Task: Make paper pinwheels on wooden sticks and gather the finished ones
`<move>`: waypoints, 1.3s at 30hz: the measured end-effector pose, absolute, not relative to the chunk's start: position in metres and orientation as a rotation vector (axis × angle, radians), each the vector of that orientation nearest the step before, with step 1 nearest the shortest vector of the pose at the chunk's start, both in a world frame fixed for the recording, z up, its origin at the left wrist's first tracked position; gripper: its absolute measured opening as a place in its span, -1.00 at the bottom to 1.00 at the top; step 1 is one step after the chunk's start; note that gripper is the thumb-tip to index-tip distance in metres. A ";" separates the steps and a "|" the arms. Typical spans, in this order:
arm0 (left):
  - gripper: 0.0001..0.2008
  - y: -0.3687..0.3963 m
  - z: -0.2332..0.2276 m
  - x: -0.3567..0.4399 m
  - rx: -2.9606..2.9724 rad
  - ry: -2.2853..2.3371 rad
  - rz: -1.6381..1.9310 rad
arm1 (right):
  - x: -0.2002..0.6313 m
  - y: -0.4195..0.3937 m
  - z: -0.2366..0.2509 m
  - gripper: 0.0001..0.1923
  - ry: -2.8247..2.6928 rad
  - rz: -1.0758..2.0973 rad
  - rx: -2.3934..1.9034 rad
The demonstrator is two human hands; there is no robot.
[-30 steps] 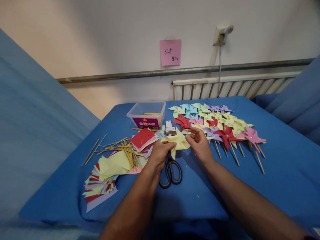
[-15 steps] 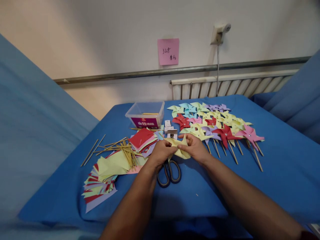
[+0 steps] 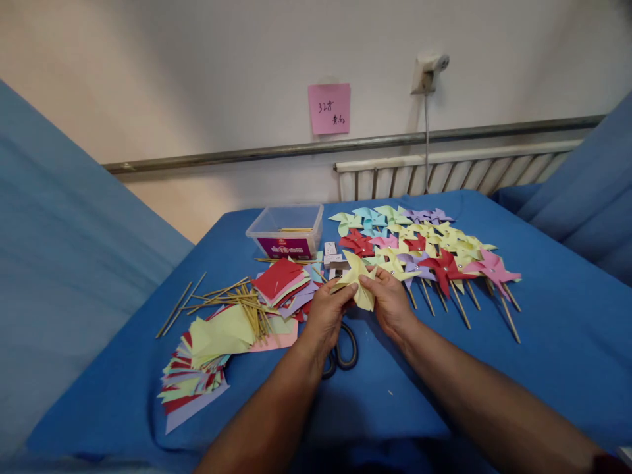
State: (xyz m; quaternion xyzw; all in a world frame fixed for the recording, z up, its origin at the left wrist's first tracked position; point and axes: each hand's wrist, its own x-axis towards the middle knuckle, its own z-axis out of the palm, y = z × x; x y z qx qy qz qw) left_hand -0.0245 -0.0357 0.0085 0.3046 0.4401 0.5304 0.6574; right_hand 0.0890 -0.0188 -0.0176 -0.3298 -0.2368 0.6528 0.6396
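Between my two hands is a pale yellow paper pinwheel [image 3: 356,270], its blades folded in toward the middle. My left hand [image 3: 330,306] pinches its left side, thumb near the centre. From the right, my right hand [image 3: 390,299] grips it with the thumb pressed close to the centre too. Whether a pin sits in the centre I cannot make out. Dark-handled scissors [image 3: 349,349] lie on the table below, partly hidden by my left hand. Small white boxes [image 3: 330,253] stand just behind the pinwheel.
Finished pinwheels [image 3: 447,266] on sticks lie in rows at the right. Wooden sticks [image 3: 251,309], fanned coloured paper [image 3: 197,375] and a red-topped paper stack [image 3: 279,280] are at the left. A clear plastic box [image 3: 286,230] stands behind, on the blue cloth [image 3: 444,395].
The yellow paper has turned more upright, and its blades now show as a pinwheel shape. Both hands have shifted their hold, with thumbs close together at the centre.
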 end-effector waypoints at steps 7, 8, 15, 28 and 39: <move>-0.58 -0.035 0.008 -0.022 0.640 1.063 1.215 | 0.087 -0.021 -0.018 -0.49 -0.560 1.464 -0.754; -0.57 -0.035 0.008 -0.022 0.627 1.060 1.218 | 0.086 -0.022 -0.018 -0.50 -0.569 1.449 -0.760; -0.61 -0.035 0.007 -0.021 0.652 1.113 1.259 | 0.084 -0.025 -0.017 -0.51 -0.644 1.411 -0.791; -0.64 -0.025 0.017 -0.042 0.615 1.090 1.378 | 0.094 -0.036 -0.010 -0.51 -1.132 1.083 -0.861; -0.68 -0.027 0.013 -0.043 0.669 1.082 1.316 | 0.098 -0.036 -0.011 -0.79 -1.241 1.157 -0.820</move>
